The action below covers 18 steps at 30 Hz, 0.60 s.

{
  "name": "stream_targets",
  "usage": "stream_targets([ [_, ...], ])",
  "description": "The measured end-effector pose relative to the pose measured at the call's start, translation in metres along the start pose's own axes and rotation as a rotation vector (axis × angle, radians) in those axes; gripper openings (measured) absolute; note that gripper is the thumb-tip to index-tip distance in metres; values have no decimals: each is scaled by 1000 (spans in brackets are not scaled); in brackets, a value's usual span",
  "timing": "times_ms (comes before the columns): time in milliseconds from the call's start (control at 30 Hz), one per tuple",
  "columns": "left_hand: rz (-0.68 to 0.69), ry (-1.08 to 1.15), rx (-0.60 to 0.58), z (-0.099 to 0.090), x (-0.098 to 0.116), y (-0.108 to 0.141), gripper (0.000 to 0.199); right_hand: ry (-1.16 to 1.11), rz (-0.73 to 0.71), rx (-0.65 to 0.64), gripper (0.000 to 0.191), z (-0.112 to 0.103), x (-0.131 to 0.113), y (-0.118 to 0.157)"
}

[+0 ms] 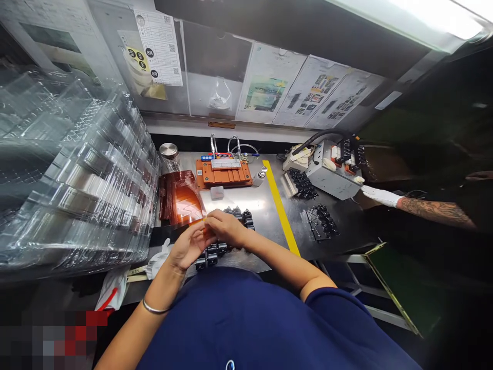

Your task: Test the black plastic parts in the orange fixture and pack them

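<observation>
My left hand (187, 247) and my right hand (225, 226) meet over the near part of the metal worktop. Right thumb and forefinger are pinched together, beside the corner of a glossy amber film sheet (181, 198). The left fingers are curled up against the right ones. A tiny orange spot shows at the fingertips, but what they hold is too small to make out. Black moulded parts (211, 255) lie under and behind my hands, partly hidden by them. More of these black parts (246, 218) sit just beyond my right hand.
Tall stacks of clear plastic trays (88, 190) rise at the left. An orange fixture (225, 174) with clamps stands at the back, near a lidded jar (169, 154). Right of the yellow tape line (283, 210) are a grey box (333, 177) and another person's gloved hand (381, 196).
</observation>
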State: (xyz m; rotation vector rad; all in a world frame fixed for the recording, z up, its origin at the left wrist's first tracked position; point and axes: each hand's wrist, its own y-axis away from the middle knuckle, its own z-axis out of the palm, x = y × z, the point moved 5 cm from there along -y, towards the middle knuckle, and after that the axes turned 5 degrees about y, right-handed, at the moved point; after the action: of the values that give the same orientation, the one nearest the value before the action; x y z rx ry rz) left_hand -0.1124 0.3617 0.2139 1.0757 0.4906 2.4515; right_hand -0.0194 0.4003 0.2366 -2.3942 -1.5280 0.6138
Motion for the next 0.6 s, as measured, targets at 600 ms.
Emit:
stream_targets([
  [600, -11, 56, 140, -14, 2, -19, 21, -28, -22, -92, 13, 1, -13, -7],
])
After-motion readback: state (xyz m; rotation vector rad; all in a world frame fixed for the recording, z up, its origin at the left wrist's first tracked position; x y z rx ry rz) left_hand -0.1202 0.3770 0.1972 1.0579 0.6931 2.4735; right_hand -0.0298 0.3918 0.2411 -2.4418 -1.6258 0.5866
